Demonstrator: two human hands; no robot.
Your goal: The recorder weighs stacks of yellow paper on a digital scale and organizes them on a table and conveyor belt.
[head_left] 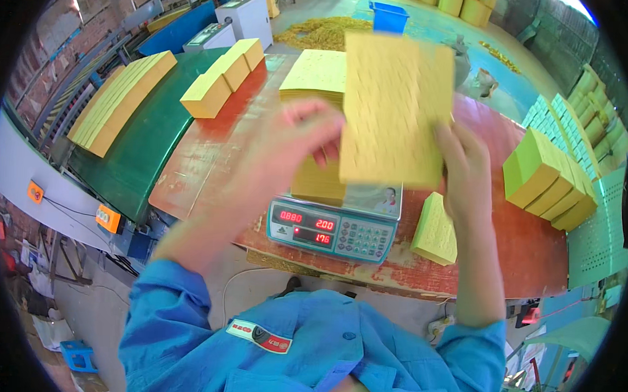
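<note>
Upright in front of me is a flat block of yellow paper sheets (398, 109) with rows of small marks; its thickness is hidden. On its right edge my right hand (467, 156) is closed, thumb in front. My left hand (306, 130), blurred by motion, pinches at its left edge with curled fingers. Behind and below the block, a tall yellow paper stack (318, 181) rests on the pan of a teal digital scale (332, 229) with red lit digits. A smaller yellow paper bundle (435, 231) lies on the table right of the scale, below my right hand.
The worn red tabletop (519, 251) surrounds the scale. Several yellow paper blocks (553, 180) lean at the right, beside a perforated green panel (600, 230). More blocks (221, 79) stand at the left, and a row (123, 103) lies on the green conveyor belt (139, 141).
</note>
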